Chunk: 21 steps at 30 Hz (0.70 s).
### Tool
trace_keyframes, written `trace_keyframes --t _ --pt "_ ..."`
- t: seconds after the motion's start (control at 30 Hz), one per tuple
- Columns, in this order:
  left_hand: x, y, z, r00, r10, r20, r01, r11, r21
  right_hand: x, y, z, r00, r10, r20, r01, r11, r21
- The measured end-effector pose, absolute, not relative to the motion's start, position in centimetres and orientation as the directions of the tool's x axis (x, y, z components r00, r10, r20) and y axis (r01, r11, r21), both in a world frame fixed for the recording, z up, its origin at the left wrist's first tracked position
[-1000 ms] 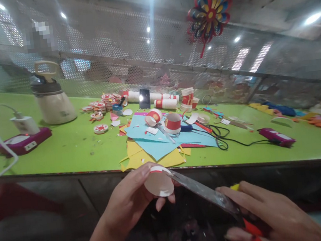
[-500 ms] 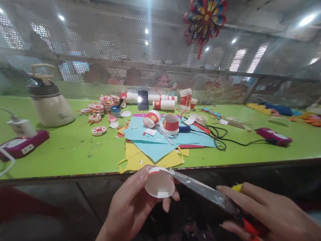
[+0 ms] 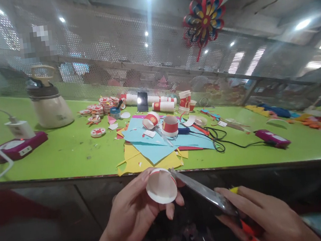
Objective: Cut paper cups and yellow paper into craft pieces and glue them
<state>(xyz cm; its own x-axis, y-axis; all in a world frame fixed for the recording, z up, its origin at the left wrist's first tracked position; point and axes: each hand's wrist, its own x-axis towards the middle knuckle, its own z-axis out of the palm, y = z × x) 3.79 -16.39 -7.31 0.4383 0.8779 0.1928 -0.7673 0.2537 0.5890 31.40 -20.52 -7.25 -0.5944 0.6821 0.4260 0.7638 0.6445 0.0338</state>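
My left hand (image 3: 136, 212) is closed around a cut paper cup piece (image 3: 162, 190), white inside with a red band, held in front of the table edge with its round opening facing me. In my right hand (image 3: 263, 209) is a pair of scissors (image 3: 206, 196) with long metal blades and red-orange handles. The blade tips meet the cup piece's upper right rim. Whether the blades are closed on the paper I cannot tell. On the blue paper sheets (image 3: 152, 152) beyond lie two more red and white cup pieces, one upright (image 3: 169, 126) and one tipped over (image 3: 151, 120).
The green table (image 3: 66, 158) bears a beige jug (image 3: 50, 109), purple power strips, one at left (image 3: 32, 144) and one at right (image 3: 272, 138), a blue-handled tool (image 3: 183, 131) with a black cord, stacked paper cups (image 3: 185, 102) and round red-white paper pieces (image 3: 98, 132). A red stool (image 3: 10, 207) stands below left.
The cup piece has tilted so its opening faces me more fully, and it sits slightly lower and to the right. The scissors stay at its rim. The camera view has shifted slightly.
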Motion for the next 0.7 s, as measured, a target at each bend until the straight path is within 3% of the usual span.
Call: trace_keyframes --t 0.23,0.33,0.4,0.6,0.7 --pt "3.7 -16.4 -7.2 0.448 0.878 0.17 -0.753 0.268 0.601 30.3 -20.1 -5.8 -0.54 0.729 0.422 0.752 0.643 -0.149" --pt "3.7 -16.3 -7.2 0.451 0.874 0.179 -0.751 0.263 0.606 30.5 -20.0 -5.4 -0.517 0.799 0.308 0.757 0.594 -0.271" --pt "3.7 -16.3 -7.2 0.448 0.874 0.189 -0.754 0.256 0.605 31.1 -20.3 -5.6 -0.527 0.814 0.242 0.765 0.579 -0.281" --pt "3.4 -16.4 -7.4 0.443 0.87 0.216 -0.758 0.236 0.608 33.8 -21.6 -7.3 -0.605 0.738 0.297 0.794 0.589 0.153" --pt "3.3 -16.5 -7.3 0.436 0.869 0.235 -0.752 0.208 0.625 34.6 -21.9 -7.3 -0.631 0.734 0.251 0.775 0.584 0.24"
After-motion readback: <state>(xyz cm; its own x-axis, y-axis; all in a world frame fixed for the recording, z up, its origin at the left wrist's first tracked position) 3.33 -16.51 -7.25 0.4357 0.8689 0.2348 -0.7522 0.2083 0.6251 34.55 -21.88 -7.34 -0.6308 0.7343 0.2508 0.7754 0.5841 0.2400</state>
